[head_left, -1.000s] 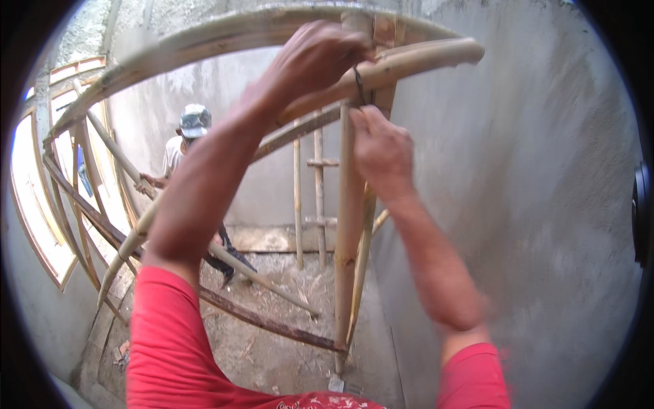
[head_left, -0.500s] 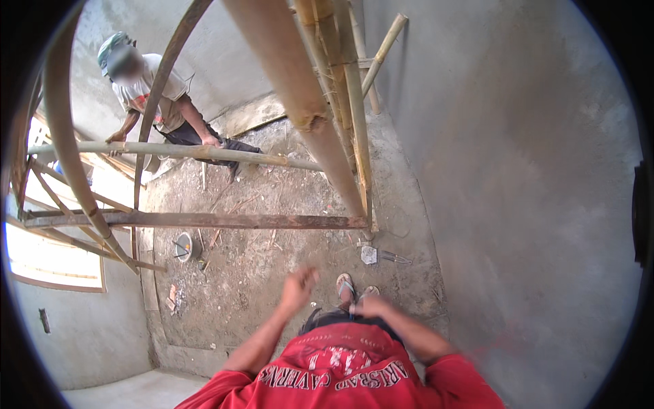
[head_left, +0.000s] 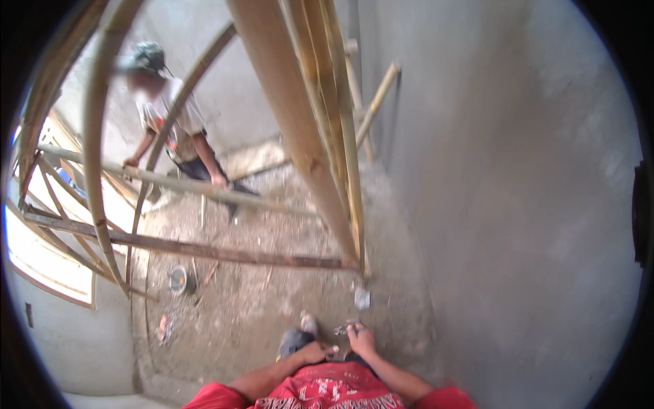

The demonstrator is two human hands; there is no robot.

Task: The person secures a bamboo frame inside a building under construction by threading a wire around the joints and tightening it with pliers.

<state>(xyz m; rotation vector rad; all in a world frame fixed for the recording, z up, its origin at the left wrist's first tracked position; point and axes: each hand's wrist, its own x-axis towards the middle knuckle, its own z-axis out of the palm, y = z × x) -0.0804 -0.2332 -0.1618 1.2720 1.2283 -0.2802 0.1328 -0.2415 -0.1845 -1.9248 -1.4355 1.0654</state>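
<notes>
A small dark tool (head_left: 340, 330), too blurred for its exact kind to be told, juts leftward from the fingertips of the person's right hand (head_left: 360, 337), in front of the waist. The right grip is closed around it. The left hand (head_left: 315, 352) is near the waist, over the dark shorts (head_left: 294, 342); whether its grip is clenched or released cannot be told. A foot (head_left: 308, 322) shows just beyond it on the bare floor (head_left: 266, 317). The red shirt (head_left: 327, 385) fills the lower edge.

Farther out, a pale grey block (head_left: 362, 298) lies on the floor near the foot of a thick bamboo pole (head_left: 289, 112), which leans beside several thinner bamboo poles (head_left: 332, 112). A brown wooden bar (head_left: 231, 253) runs leftward from their lower end. A bucket (head_left: 178, 280) stands beyond the bar, left of centre. At upper left, a co-worker in a cap (head_left: 148, 56) has one hand (head_left: 131, 162) on a long bamboo rail (head_left: 191, 185). A grey plastered wall (head_left: 524, 204) rises along the right.
</notes>
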